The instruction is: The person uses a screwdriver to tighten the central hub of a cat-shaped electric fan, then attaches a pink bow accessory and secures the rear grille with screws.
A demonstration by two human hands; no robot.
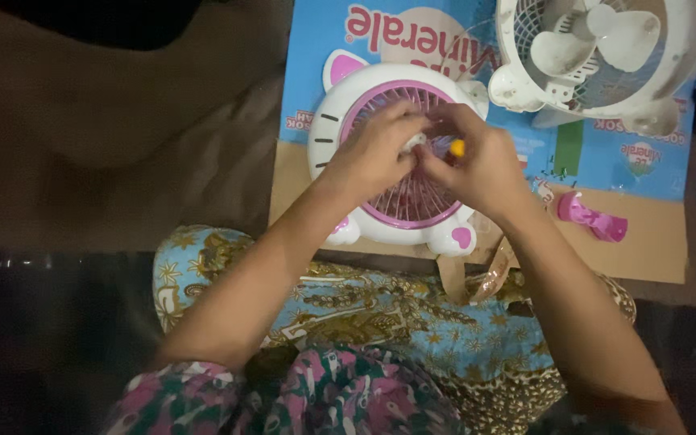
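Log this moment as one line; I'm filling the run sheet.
left hand: on fan grille | right hand: small orange-tipped thing at grille centre | pink part, second fan: on cardboard

- Your left hand (376, 153) and right hand (477, 161) are bare: no gloves, rings or bracelets show on either.
- Both your forearms are bare from the wrist up to near the elbow.
- Your short floral sleeve (195, 387), patterned in pink, green and white, ends near the left elbow, below the hands in the picture.
- The same flowered fabric covers your chest (348, 395), between the two arms.
- A turquoise batik cloth with gold-brown flowers and scrollwork (380, 306) wraps your lap, between the flowered top and your hands.
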